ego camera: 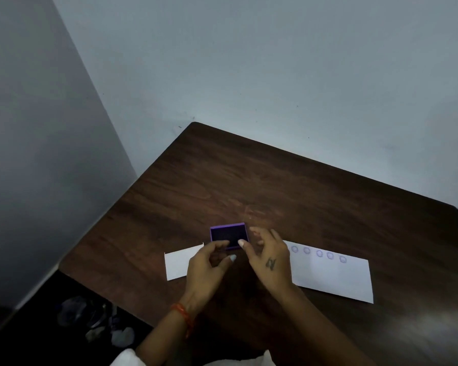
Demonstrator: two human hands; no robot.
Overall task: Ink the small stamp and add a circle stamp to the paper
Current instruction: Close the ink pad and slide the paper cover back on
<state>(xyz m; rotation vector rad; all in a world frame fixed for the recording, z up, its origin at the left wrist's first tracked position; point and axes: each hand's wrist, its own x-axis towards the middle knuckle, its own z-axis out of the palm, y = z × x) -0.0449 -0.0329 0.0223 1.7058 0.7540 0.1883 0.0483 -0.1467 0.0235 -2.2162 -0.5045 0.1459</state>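
An open purple ink pad (228, 235) with a dark inking surface lies on the dark wooden table (288, 196). A white paper (331, 276) lies to its right, with several faint purple circle stamps (319, 253) in a row along its far edge. My left hand (209, 268) hovers just in front of the pad, thumb and forefinger curled toward each other; whether the small stamp sits between them is unclear. My right hand (270, 260) is beside the pad's right front corner with fingers spread, thumb tip at the pad's edge, covering the paper's left end.
A second, blank white piece of paper (177, 262) lies left of my left hand. Grey walls meet behind the table's far left corner. On the dark floor at the lower left lie some shoes or bags (95, 320).
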